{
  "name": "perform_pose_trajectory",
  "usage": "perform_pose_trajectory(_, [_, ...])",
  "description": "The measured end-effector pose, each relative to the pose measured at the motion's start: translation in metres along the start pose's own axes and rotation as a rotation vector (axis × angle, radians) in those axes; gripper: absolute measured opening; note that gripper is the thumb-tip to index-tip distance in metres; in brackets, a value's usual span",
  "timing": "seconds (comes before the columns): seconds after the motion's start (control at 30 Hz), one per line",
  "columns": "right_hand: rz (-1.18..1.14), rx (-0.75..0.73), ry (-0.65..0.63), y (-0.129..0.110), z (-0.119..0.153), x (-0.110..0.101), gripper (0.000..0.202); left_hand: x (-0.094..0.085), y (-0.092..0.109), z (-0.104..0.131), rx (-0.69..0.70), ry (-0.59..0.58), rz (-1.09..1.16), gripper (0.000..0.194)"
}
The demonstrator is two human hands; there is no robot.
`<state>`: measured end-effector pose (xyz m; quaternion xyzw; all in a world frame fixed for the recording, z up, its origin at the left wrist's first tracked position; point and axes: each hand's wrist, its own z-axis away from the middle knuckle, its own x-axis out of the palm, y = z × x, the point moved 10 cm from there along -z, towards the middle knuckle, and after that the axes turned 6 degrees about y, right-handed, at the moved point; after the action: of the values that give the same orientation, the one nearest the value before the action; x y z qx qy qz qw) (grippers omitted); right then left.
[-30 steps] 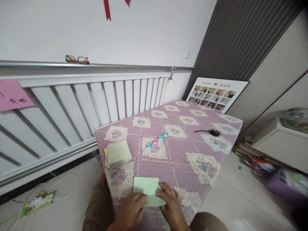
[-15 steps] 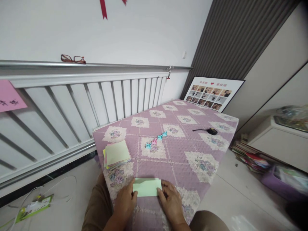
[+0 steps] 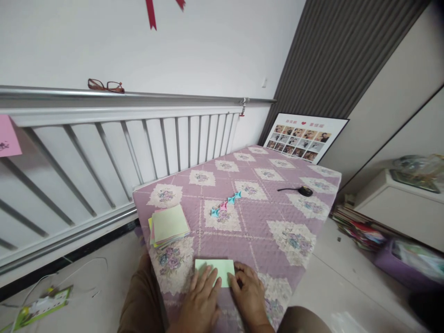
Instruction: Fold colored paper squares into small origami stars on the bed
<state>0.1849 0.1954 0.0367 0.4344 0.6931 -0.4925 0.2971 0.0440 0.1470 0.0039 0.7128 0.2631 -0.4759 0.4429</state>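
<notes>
A pale green paper (image 3: pixel 224 267), folded into a rectangle, lies at the near part of the table. My left hand (image 3: pixel 203 296) rests on its left part with the fingers spread. At its right edge, my right hand (image 3: pixel 248 289) pinches the paper between thumb and curled fingers. Up and to the left sits a stack of coloured square papers (image 3: pixel 169 224), a pale yellow-green sheet on top. Farther back, several small folded pieces, blue (image 3: pixel 215 212) and pink (image 3: pixel 224 206), form a diagonal row.
The table (image 3: pixel 256 219) has a purple floral cloth. A black object with a strap (image 3: pixel 305 190) lies at the right. A photo board (image 3: pixel 305 136) stands at the far end, and a white radiator (image 3: pixel 169 143) runs along the left.
My left hand has moved from the paper's left edge onto its surface, fingers now spread. My right hand stays at the right edge. The view has shifted slightly.
</notes>
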Motion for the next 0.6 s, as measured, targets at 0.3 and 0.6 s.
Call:
perform_pose_trajectory(0.3, [0.025,-0.002,-0.020,0.001,0.001,0.003,0.030,0.023,-0.003,-0.005,-0.020,-0.237,0.028,0.087])
perform_pose_trajectory(0.6, [0.062,-0.012,-0.010,0.000,0.000,0.006,0.029,0.020,-0.003,-0.004,-0.032,-0.280,0.078,0.086])
